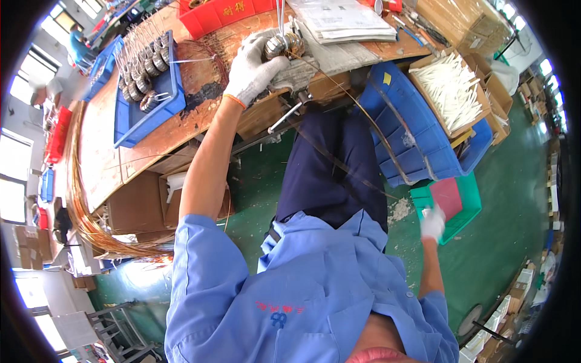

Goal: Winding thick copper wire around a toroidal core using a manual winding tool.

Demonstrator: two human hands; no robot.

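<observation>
In a white glove, my left hand (257,66) is closed around a ring-shaped metal coil core (283,47) at the front edge of the bench. Pale leads rise from the core, and a thin copper-coloured wire (342,86) runs from it down to the right. My right hand (432,224), gloved too, is out low on the right, in front of a green bin (469,209). It looks closed, with the wire leading toward it; motion blurs its fingers. Similar ring cores (142,75) with leads stand in a blue tray (154,124) on the left.
A red bin (227,17) and a stack of papers (345,21) lie on the wooden bench (200,121). Right of my legs stands a blue crate (393,121), with a box of white sticks (448,91) above it. A copper wire bundle (82,206) hangs at the left.
</observation>
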